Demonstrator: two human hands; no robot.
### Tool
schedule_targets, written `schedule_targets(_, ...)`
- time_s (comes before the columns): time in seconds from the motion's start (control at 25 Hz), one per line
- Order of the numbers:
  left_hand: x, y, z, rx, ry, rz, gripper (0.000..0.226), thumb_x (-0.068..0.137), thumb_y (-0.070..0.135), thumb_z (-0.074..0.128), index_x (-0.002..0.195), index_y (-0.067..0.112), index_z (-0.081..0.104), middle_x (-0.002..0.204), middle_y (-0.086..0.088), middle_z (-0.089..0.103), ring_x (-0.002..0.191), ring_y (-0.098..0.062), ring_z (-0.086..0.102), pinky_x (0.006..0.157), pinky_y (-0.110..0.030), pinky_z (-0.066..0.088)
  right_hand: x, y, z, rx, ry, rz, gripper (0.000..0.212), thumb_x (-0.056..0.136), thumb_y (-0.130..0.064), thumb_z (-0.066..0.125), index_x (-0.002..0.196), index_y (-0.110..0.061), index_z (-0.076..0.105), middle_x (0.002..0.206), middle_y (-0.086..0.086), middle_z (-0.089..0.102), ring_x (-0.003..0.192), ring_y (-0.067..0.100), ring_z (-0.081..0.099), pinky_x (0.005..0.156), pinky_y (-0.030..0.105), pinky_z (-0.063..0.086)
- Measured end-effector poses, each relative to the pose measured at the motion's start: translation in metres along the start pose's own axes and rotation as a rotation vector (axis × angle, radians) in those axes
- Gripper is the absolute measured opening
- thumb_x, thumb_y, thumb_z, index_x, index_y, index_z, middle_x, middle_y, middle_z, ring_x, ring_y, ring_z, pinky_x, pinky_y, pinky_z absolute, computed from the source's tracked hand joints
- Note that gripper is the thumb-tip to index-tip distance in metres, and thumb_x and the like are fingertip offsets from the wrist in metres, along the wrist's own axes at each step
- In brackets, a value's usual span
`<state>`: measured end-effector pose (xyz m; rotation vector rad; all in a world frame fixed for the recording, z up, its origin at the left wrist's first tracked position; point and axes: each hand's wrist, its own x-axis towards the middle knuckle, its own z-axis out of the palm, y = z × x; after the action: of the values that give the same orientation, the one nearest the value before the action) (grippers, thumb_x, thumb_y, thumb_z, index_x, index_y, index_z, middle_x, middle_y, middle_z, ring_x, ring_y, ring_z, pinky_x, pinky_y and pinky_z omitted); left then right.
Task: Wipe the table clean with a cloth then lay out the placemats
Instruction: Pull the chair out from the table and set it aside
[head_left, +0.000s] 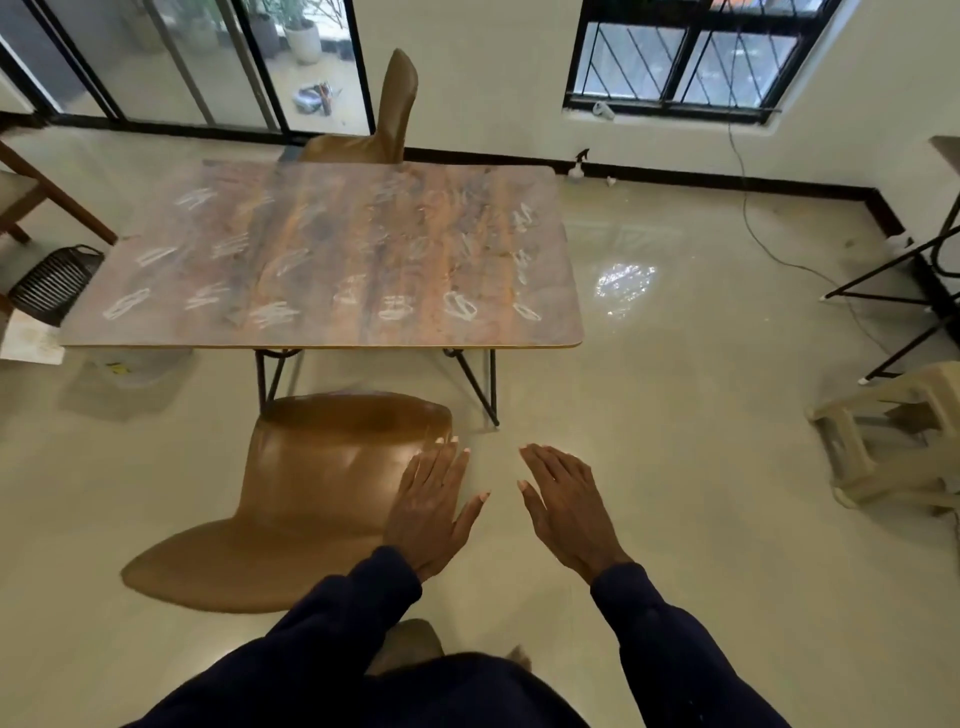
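A wooden table (322, 249) with rounded corners stands ahead of me, its top covered in several white chalk-like scribbles (270, 314). My left hand (434, 509) and my right hand (563, 509) are held out flat, palms down, fingers straight, above the floor in front of the table. Neither hand holds anything. The left hand hovers over the edge of a brown chair's backrest. No cloth and no placemats show in this view.
A brown chair (301, 499) stands between me and the table, another brown chair (384, 119) at the far side. A spray bottle (577, 166) sits by the wall. A black basket (54, 283) is at left, a beige plastic stool (893, 436) at right.
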<state>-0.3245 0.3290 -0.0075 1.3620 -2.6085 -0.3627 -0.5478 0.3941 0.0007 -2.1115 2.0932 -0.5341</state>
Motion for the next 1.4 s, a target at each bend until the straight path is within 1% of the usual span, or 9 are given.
schedule_targets(0.08, 0.028, 0.021, 0.007, -0.001, 0.004, -0.002, 0.070, 0.111, 0.059, 0.022, 0.153, 0.011, 0.051, 0.161, -0.014, 0.050, 0.152, -0.033, 0.044, 0.123, -0.056, 0.039, 0.014, 0.031, -0.009, 0.014, 0.007, -0.042, 0.058, 0.112, -0.045, 0.026, 0.145, -0.011, 0.059, 0.143, 0.010, 0.065, 0.132, 0.028, 0.063, 0.109, 0.045, 0.050)
schedule_targets(0.28, 0.115, 0.053, 0.032, -0.028, 0.043, -0.070, 0.070, 0.112, 0.058, 0.020, 0.142, 0.010, 0.061, 0.148, -0.014, 0.062, 0.140, -0.033, 0.058, 0.118, -0.052, 0.046, 0.077, 0.115, -0.019, 0.039, -0.004, -0.085, 0.050, 0.108, -0.037, 0.038, 0.146, -0.011, 0.058, 0.145, 0.008, 0.063, 0.133, 0.026, 0.061, 0.111, 0.043, 0.047)
schedule_targets(0.48, 0.219, 0.078, 0.053, -0.078, 0.052, -0.100, 0.062, 0.111, 0.054, 0.031, 0.140, 0.009, 0.061, 0.145, -0.015, 0.063, 0.138, -0.032, 0.060, 0.117, -0.051, 0.047, 0.152, 0.195, -0.035, 0.030, -0.022, -0.142, 0.049, 0.107, -0.036, 0.039, 0.145, -0.011, 0.058, 0.144, 0.009, 0.065, 0.131, 0.026, 0.062, 0.108, 0.044, 0.051)
schedule_targets(0.68, 0.327, 0.101, 0.051, -0.046, 0.085, -0.138, 0.070, 0.112, 0.058, 0.022, 0.137, 0.009, 0.066, 0.139, -0.013, 0.068, 0.129, -0.031, 0.066, 0.110, -0.047, 0.052, 0.240, 0.273, -0.057, 0.040, 0.031, -0.185, 0.045, 0.106, -0.034, 0.044, 0.141, -0.010, 0.061, 0.139, 0.008, 0.068, 0.128, 0.024, 0.064, 0.106, 0.040, 0.051)
schedule_targets(0.76, 0.365, 0.107, 0.056, -0.028, 0.159, -0.135, 0.069, 0.112, 0.057, 0.023, 0.134, 0.009, 0.068, 0.137, -0.012, 0.070, 0.126, -0.031, 0.068, 0.108, -0.046, 0.054, 0.272, 0.302, -0.059, 0.036, 0.058, -0.235, 0.045, 0.105, -0.033, 0.045, 0.139, -0.010, 0.062, 0.137, 0.008, 0.069, 0.126, 0.024, 0.066, 0.104, 0.040, 0.053)
schedule_targets(1.08, 0.562, 0.147, 0.071, -0.028, 0.270, -0.357, 0.067, 0.112, 0.055, 0.028, 0.132, 0.006, 0.069, 0.134, -0.015, 0.070, 0.122, -0.034, 0.069, 0.107, -0.050, 0.055, 0.457, 0.456, -0.080, 0.106, -0.028, -0.404, 0.046, 0.106, -0.035, 0.042, 0.141, -0.011, 0.061, 0.139, 0.007, 0.068, 0.127, 0.024, 0.065, 0.105, 0.038, 0.053)
schedule_targets(1.16, 0.600, 0.160, 0.079, 0.053, 0.330, -0.365, 0.069, 0.112, 0.057, 0.026, 0.134, 0.007, 0.068, 0.137, -0.015, 0.070, 0.124, -0.035, 0.068, 0.108, -0.051, 0.052, 0.498, 0.490, -0.089, 0.042, -0.017, -0.537, 0.045, 0.106, -0.035, 0.041, 0.141, -0.013, 0.060, 0.139, 0.006, 0.068, 0.127, 0.022, 0.064, 0.106, 0.037, 0.051)
schedule_targets(1.28, 0.661, 0.172, 0.080, 0.002, 0.300, -0.519, 0.073, 0.112, 0.059, 0.024, 0.136, 0.006, 0.067, 0.137, -0.017, 0.069, 0.126, -0.037, 0.067, 0.110, -0.054, 0.050, 0.571, 0.533, -0.098, 0.096, -0.101, -0.541, 0.046, 0.107, -0.035, 0.041, 0.142, -0.011, 0.060, 0.140, 0.009, 0.067, 0.127, 0.026, 0.065, 0.105, 0.042, 0.054)
schedule_targets(1.4, 0.723, 0.174, 0.092, 0.045, 0.335, -0.544, 0.073, 0.112, 0.059, 0.023, 0.134, 0.005, 0.069, 0.135, -0.017, 0.070, 0.125, -0.037, 0.069, 0.110, -0.053, 0.049, 0.631, 0.567, -0.090, 0.126, -0.138, -0.630, 0.046, 0.109, -0.036, 0.041, 0.145, -0.012, 0.056, 0.144, 0.008, 0.063, 0.131, 0.026, 0.061, 0.107, 0.043, 0.053)
